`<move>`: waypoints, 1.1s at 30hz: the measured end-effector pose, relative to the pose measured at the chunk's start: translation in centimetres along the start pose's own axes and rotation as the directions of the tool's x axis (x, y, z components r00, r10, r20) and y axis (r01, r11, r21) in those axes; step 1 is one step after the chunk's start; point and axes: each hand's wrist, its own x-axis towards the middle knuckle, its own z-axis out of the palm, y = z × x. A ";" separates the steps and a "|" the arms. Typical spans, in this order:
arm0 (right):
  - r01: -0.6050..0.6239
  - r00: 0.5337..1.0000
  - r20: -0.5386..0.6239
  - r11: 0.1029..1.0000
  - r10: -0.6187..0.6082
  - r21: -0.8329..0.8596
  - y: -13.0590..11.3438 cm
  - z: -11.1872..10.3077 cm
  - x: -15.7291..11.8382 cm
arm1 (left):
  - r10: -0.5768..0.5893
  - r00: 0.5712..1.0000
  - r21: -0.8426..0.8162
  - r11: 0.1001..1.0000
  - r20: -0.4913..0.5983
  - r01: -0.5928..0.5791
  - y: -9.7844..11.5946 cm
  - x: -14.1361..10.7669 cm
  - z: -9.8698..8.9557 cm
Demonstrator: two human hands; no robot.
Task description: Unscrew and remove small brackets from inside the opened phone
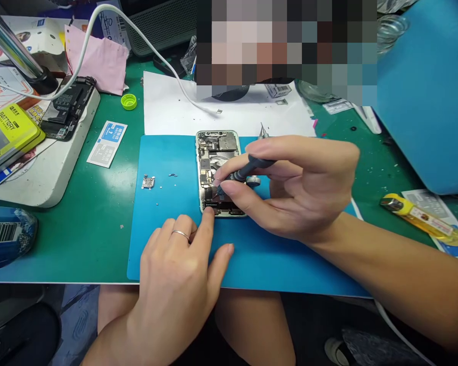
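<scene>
An opened phone [205, 163] with its inner parts showing lies upright on a blue mat [168, 203]. My left hand [177, 269] rests below it, index fingertip on the phone's lower left edge, thumb apart, other fingers curled, holding nothing. Above the phone's right side, my right hand [290, 188] grips a dark screwdriver [257, 162] between thumb and fingers; its tip points down at the lower left inside, partly hidden by the fingers. A small metal part [148, 182] and several tiny screws [173, 175] lie left of the phone.
Behind the mat is a white sheet [164, 107] with a white cable [148, 43] over it. At left stand a white box [74, 147] bearing another phone part, a yellow battery pack [17, 129] and a green cap [129, 101]. A yellow lighter [423, 218] lies at right.
</scene>
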 end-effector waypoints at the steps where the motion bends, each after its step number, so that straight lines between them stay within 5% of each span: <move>1: -0.012 1.000 0.003 1.000 0.012 0.000 0.0 0.0 0.0 | -0.001 1.000 0.007 1.000 0.001 0.001 0.0 0.0 0.0; 33: -0.026 0.997 -0.067 0.999 0.023 -0.048 -0.3 -0.5 0.0 | 0.101 0.994 0.010 0.995 0.051 -0.102 -0.9 0.2 0.0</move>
